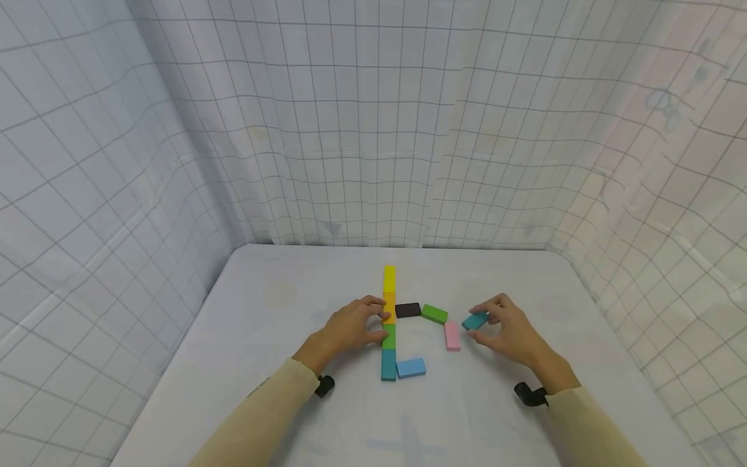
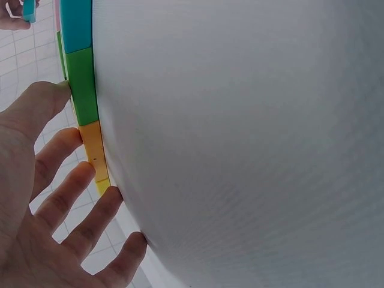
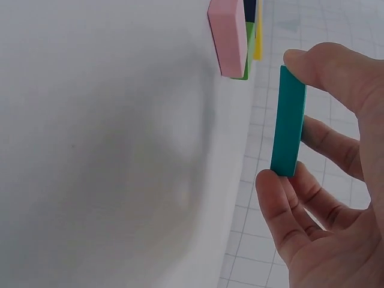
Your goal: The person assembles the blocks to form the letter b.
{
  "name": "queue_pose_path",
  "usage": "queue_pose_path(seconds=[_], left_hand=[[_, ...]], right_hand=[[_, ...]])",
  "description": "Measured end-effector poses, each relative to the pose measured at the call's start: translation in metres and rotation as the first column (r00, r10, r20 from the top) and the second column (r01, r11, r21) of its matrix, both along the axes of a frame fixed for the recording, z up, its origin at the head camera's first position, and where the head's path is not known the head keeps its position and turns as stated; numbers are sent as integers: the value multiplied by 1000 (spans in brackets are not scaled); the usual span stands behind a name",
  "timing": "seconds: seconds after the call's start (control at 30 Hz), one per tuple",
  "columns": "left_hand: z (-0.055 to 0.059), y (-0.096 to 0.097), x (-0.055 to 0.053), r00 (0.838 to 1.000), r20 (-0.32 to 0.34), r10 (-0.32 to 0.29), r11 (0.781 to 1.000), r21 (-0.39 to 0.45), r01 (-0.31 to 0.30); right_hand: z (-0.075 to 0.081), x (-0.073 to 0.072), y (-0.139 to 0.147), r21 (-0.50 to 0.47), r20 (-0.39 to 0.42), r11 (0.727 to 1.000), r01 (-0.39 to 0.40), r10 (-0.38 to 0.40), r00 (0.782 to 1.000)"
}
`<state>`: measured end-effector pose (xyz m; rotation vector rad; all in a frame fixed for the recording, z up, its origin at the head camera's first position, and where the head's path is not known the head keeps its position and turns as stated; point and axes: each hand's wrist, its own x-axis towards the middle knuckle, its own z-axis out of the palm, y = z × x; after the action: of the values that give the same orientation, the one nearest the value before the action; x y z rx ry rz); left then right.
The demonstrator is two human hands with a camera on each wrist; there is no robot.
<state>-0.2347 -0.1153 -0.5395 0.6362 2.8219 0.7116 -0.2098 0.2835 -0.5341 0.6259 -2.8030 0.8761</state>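
Observation:
My right hand (image 1: 509, 332) pinches a teal block (image 1: 475, 320) by its two ends, raised off the table, as the right wrist view confirms. A pink block (image 1: 452, 336) lies just left of it. On the left, my left hand (image 1: 352, 324) touches a straight column of blocks with loosely extended fingers. Its thumb is at the green block (image 1: 389, 336) and its fingertips are by the orange block (image 1: 389, 307). A yellow block (image 1: 390, 278) tops that column and a dark teal block (image 1: 388, 365) forms its near end.
Right of the column, a black block (image 1: 408, 310) and another green block (image 1: 434, 314) lead toward the pink one. A light blue block (image 1: 411, 368) lies beside the column's near end. The white table (image 1: 280, 279) is bounded by grid-patterned curtains (image 1: 397, 162) on three sides.

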Motion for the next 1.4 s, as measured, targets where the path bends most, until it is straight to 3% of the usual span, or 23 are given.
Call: queue_pose_path(seconds=[0.47, 1.4], left_hand=[[-1, -1, -1, 1000, -5, -2, 1000, 12, 2], [0, -1, 0, 1000, 2, -1, 1000, 15, 1]], right_hand=[[-5, 22, -22, 6, 13, 1000, -23, 23, 1000], [-13, 53, -66, -8, -95, 1000, -20, 19, 995]])
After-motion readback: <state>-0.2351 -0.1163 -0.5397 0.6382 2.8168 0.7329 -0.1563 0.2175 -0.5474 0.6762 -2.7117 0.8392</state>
